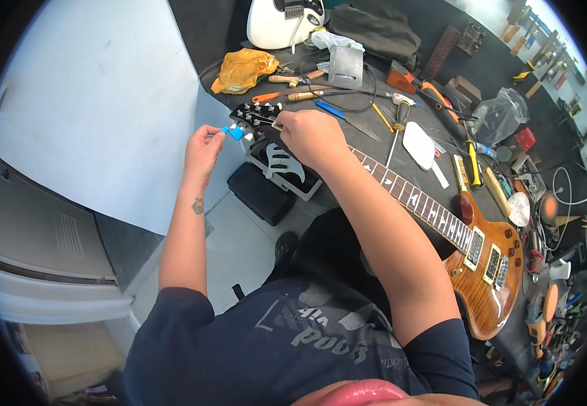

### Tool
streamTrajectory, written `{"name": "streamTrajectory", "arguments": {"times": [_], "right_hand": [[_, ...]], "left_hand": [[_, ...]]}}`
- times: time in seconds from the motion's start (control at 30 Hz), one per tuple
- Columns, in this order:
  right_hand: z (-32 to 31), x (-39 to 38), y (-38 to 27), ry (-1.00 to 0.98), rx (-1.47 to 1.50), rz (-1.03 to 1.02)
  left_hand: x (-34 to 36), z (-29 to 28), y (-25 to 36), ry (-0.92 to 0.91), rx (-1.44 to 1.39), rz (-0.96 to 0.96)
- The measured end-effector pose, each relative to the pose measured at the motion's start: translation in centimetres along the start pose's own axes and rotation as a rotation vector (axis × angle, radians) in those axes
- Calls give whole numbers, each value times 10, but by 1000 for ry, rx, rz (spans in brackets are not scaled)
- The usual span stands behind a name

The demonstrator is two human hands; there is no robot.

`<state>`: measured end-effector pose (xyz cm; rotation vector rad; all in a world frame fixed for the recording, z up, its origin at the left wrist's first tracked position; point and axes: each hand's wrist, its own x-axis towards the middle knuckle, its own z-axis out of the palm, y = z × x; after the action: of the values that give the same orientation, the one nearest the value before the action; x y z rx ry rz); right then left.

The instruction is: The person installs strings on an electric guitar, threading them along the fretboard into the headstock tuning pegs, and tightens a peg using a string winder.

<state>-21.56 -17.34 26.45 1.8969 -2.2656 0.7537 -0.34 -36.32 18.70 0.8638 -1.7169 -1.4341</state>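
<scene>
An electric guitar with a glossy amber-brown body [493, 287] lies across the bench's near edge, its neck [415, 199] running up and left to a black headstock [256, 115] with several tuning pegs. My left hand [202, 152] is closed on a blue plastic string winder [234, 132], whose far end is at the pegs on the headstock's near side. At the headstock end of the neck, my right hand [314, 135] has its fingers curled together over the strings. What those fingers pinch, if anything, is hidden.
Behind the neck lie a yellow cloth [245, 71], wooden-handled files [307, 95], a blue-handled tool [331, 108], a screwdriver [396, 139] and a white oval plate [418, 145]. A white guitar body [283, 24] stands farther back. Below the headstock sits a black case [261, 194].
</scene>
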Motion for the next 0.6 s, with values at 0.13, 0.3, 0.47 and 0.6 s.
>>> {"name": "streamTrajectory", "arguments": {"times": [0.13, 0.3, 0.47, 0.6], "right_hand": [[-1, 1, 1, -22, -10, 10], [-3, 2, 0, -64, -15, 39], [-7, 5, -7, -125, -41, 48], [-17, 14, -4, -228, -71, 51]], "left_hand": [[0, 6, -29, -31, 404, -7], [-4, 11, -3, -22, -47, -11], [-4, 12, -32, 41, 326, 52], [-15, 18, -12, -196, 277, -13]]}}
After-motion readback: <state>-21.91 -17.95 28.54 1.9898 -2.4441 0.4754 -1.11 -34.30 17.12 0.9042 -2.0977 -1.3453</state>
